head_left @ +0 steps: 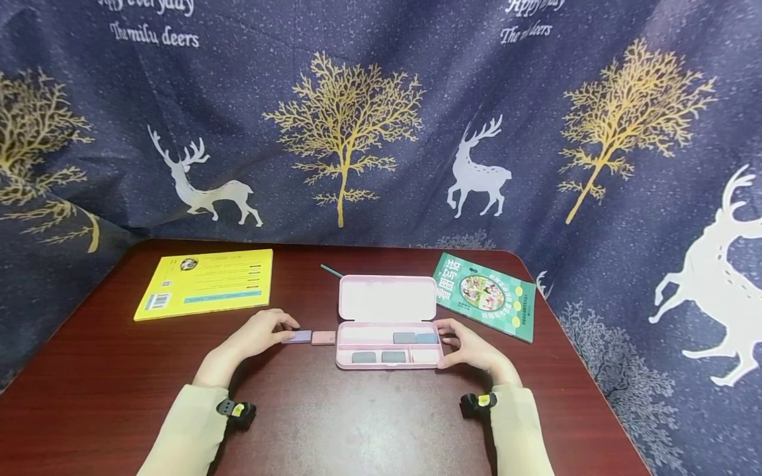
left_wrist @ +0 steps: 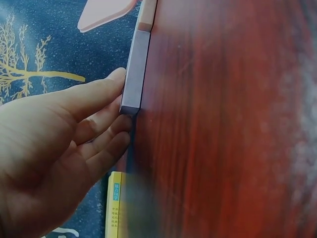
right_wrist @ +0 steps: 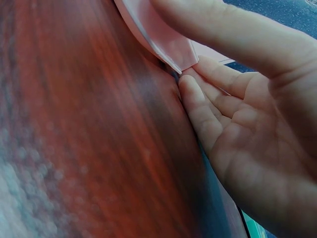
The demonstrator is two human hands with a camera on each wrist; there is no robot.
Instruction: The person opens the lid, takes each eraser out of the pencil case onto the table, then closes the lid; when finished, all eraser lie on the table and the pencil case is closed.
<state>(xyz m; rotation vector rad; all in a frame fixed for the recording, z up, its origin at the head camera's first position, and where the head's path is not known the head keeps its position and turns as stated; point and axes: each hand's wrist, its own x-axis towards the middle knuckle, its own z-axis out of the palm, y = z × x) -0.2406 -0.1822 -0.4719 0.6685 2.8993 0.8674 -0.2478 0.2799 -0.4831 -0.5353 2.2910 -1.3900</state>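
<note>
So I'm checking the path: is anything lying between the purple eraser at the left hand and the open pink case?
Yes. A pink eraser lies on the table between the purple eraser, touched by the left hand, and the pink case.

Purple eraser (head_left: pixel 297 336) flat, left of open pink case (head_left: pixel 388 346).

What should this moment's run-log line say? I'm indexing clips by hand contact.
left hand: fingertips on purple eraser | right hand: holds open pink case at its right end | pink eraser: on table, untouched
</note>
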